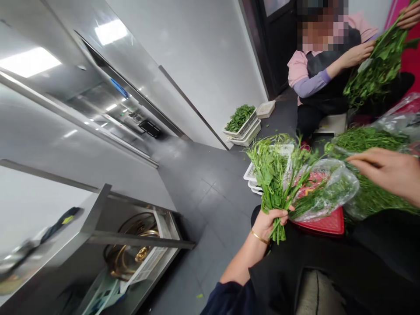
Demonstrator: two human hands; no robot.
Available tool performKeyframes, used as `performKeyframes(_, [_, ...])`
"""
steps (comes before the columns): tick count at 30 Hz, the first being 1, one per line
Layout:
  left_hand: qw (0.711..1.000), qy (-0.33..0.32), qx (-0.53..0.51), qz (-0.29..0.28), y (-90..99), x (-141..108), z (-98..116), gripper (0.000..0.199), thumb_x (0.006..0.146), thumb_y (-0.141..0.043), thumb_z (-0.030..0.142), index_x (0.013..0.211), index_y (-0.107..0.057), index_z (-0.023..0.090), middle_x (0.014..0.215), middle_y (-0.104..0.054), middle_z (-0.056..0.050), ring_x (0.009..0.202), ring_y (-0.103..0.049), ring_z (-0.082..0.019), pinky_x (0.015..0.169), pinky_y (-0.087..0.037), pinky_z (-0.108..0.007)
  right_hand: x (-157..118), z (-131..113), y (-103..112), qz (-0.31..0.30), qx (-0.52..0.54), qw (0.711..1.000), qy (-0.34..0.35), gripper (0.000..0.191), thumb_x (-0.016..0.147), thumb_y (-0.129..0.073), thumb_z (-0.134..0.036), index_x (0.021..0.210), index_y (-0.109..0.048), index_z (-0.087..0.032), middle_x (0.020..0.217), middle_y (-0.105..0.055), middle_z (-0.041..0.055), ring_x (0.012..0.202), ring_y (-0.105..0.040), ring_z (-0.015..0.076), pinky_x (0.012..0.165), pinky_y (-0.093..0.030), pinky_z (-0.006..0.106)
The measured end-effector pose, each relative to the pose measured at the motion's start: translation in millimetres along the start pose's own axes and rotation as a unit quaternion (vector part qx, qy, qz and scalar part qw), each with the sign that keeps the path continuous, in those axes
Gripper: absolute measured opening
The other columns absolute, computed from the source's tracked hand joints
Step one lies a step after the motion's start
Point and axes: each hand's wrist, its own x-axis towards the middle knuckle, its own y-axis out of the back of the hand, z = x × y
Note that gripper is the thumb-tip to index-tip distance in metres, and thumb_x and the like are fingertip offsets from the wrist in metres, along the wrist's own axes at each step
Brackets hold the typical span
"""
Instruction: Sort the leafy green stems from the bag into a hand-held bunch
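Note:
My left hand [274,218] is wrapped round the stems of an upright bunch of leafy green shoots [271,175], with thin tendrils at the top. My right hand [383,170] is at the right with its fingers drawn together, over the clear plastic bag [349,188]. Whatever is between those fingertips, if anything, is too small to make out. More green stems lie in the bag, which rests on a red plastic container [331,223]. Behind the bunch, a white basket [285,151] is partly hidden. A heap of loose greens [377,199] lies under my right hand.
Across from me a seated co-worker [328,83] in a dark apron holds another bunch of greens [380,70]. White baskets [251,133] with leaves stand by the wall, beside a small white tray [265,109]. At left is a metal shelf [141,238] holding glass lids.

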Motion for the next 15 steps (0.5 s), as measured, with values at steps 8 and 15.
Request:
performKeyframes(8, [0.999,-0.002,0.043,0.009,-11.2,-9.3,3.2,0.030,0.055,-0.076,0.024,0.079,-0.073,0.006,0.063,-0.066,-0.007,0.048,-0.043,-0.007,0.048,-0.028,-0.024,34.0,-66.2,-28.6,0.067,0.010,0.990,0.126,0.008,0.090,-0.059,-0.023,0.091,-0.063,-0.016,0.093,-0.064,0.0080,0.083,-0.062,0.0149,0.071,-0.051,0.027])
performKeyframes(15, [0.999,-0.011,0.043,0.016,-10.8,-12.2,2.5,0.031,0.055,-0.079,0.023,0.079,-0.072,0.007,0.061,-0.064,-0.006,0.049,-0.044,-0.007,0.047,-0.030,-0.023,46.7,-68.2,-17.2,-0.021,-0.094,0.981,0.170,0.049,0.093,-0.057,-0.039,0.137,-0.051,-0.018,0.127,-0.061,0.0105,0.094,-0.065,0.0188,0.075,-0.052,0.031])
